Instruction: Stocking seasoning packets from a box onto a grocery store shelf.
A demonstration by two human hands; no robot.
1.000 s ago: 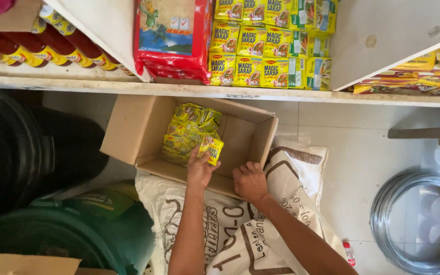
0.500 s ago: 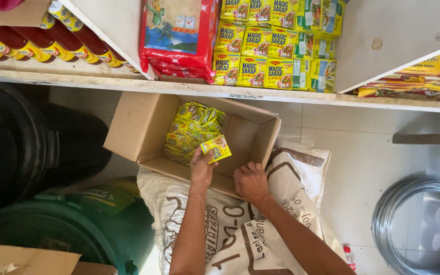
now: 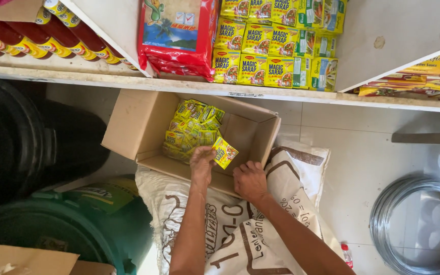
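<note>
1. The left hand (image 3: 202, 160) reaches into an open cardboard box (image 3: 128, 125) and pinches a small yellow packet (image 3: 225, 152) between thumb and fingers.
2. The packet sits at about two o'clock from the left hand, tilted, just above the box's near wall.
3. A pile of yellow packets (image 3: 192, 127) lies inside the box at about eleven o'clock from the left hand, just beside it.
4. The right hand (image 3: 249, 181) rests on the near edge of the box, fingers curled over it, holding nothing else.
5. The box stands on a white printed sack (image 3: 230, 229).
6. At twelve o'clock, a shelf (image 3: 103, 81) carries stacked yellow boxes (image 3: 268, 48) and a red bag (image 3: 179, 33).
7. A green bin (image 3: 62, 229) stands at nine o'clock from the sack.
8. A coil of wire (image 3: 413, 224) lies at three o'clock on the tiled floor.
</note>
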